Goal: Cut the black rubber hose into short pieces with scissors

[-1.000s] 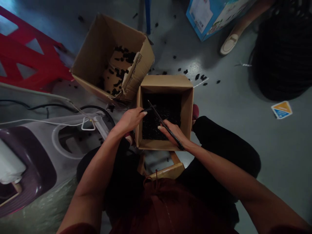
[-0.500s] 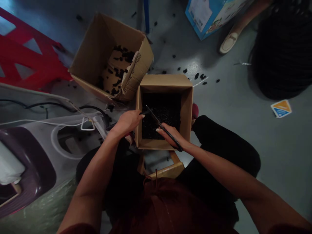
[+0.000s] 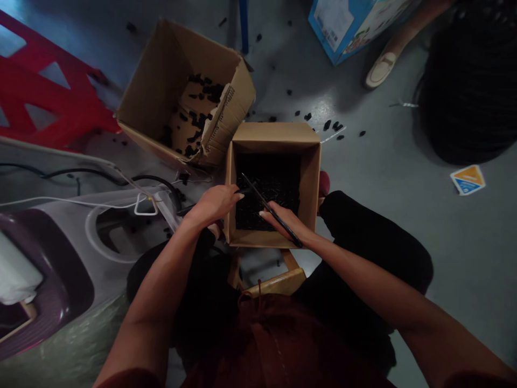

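Over the cardboard box (image 3: 273, 132) between my knees, my right hand (image 3: 285, 220) is closed around a pair of dark scissors (image 3: 278, 218). Their long narrow blades point up and left over the box. At the box's left wall my left hand (image 3: 220, 203) is closed, thumb and fingers pinching a thin black strip (image 3: 243, 191). The strip's end lies close to the scissor tips; I cannot tell whether they touch. A dark cord seems to run out behind my left hand. Many small black pieces (image 3: 266, 186) fill the bottom of the box.
A larger torn cardboard box (image 3: 141, 91) with black bits inside stands at upper left. Black scraps (image 3: 327, 125) litter the floor. A red plastic frame (image 3: 60, 108), a clear bin (image 3: 68, 221), a large black coil (image 3: 468, 91), a blue box (image 3: 335, 37) and another person's foot (image 3: 382, 70) surround me.
My left hand has moved slightly right toward the scissors with the black strip. The scissors' handles look closer together than before; my right hand has stayed in place.
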Demonstrator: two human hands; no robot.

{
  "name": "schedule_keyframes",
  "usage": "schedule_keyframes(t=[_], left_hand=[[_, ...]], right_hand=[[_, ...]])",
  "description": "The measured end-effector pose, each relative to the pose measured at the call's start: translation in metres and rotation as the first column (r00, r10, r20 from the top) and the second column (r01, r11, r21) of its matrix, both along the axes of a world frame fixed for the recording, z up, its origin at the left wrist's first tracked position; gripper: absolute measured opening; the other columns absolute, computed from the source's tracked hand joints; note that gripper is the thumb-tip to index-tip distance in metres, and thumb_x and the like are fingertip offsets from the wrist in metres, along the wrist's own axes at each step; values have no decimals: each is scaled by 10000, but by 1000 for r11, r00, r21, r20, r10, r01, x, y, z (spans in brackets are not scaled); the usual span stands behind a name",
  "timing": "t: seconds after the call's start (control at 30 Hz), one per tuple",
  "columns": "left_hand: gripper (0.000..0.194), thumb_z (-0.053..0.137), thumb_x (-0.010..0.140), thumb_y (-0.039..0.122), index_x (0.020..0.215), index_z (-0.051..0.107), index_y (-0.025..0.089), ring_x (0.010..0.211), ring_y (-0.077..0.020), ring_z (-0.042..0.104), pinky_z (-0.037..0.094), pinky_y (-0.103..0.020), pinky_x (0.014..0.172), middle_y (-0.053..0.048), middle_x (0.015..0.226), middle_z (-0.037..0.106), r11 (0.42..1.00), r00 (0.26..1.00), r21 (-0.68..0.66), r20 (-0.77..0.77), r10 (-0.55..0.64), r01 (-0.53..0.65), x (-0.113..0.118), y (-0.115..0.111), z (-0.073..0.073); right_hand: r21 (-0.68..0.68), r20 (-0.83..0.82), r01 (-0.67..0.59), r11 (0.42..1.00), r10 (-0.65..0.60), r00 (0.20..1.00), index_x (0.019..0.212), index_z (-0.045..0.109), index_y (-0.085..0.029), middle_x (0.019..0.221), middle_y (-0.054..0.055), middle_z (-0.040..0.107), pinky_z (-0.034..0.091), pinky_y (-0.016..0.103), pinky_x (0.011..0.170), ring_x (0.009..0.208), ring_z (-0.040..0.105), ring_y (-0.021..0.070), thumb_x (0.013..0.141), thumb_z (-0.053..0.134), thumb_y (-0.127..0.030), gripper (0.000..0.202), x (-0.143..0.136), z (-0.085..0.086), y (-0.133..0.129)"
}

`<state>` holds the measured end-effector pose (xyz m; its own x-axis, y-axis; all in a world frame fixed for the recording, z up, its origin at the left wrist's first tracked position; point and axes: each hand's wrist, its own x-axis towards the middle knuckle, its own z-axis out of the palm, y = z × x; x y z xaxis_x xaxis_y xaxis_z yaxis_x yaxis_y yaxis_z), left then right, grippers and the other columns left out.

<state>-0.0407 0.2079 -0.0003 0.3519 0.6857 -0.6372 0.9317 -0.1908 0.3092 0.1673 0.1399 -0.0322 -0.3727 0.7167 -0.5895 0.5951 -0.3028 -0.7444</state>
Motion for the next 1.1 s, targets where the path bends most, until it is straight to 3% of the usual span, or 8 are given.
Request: schedule_keyframes(t=[0.17,0.33,0.5,0.63,0.83,1.1], left_hand=[[314,378,914,336,983,621,149,899,-240,629,434,-309,784,-130,967,671,998,998,2,27,60,-60,4,0,-1],[338,376,897,294,1098,591,126,872,-179,590,428,-271,797,-87,967,649,968,919,-20,309,244,-250,6,2,5],[351,371,887,331,1058,601,129,737,-130,523,427,-238,684,-26,818,595,892,735,-123,523,431,-435,3,5,7],[364,396,883,360,1091,592,135,679,-117,502,422,-229,638,-7,754,564,852,680,-157,537,499,-500,2,6,6],[367,386,895,329,1117,597,126,740,-126,552,437,-242,712,-31,834,623,875,755,-67,478,449,-479,2,6,9],[389,378,904,309,1168,586,113,949,-176,610,448,-264,847,-97,1084,660,950,852,-9,439,285,-313,2,4,11]], right_hand=[[-92,-66,130,987,-136,988,833,450,-225,647,-34,476,389,223,503,550,487,116,868,437,-481,258,-2,-1,-3],[-274,-159,285,918,-336,929,914,416,-236,657,-50,434,392,201,418,486,435,93,861,405,-533,302,-6,-5,-4],[-145,-165,278,950,-300,939,1019,421,-229,756,-28,488,471,248,554,600,510,111,857,431,-491,308,-8,-7,-3],[-54,-127,225,973,-230,965,1063,420,-225,757,-21,512,462,273,599,647,536,135,856,448,-483,332,-8,-7,-4],[-25,-106,164,986,-166,980,1064,424,-216,813,6,561,445,286,639,675,560,149,854,447,-470,331,-9,0,-4],[19,-75,107,994,-105,992,1077,429,-203,907,44,600,438,300,718,772,587,171,854,468,-427,318,-8,8,-1]])
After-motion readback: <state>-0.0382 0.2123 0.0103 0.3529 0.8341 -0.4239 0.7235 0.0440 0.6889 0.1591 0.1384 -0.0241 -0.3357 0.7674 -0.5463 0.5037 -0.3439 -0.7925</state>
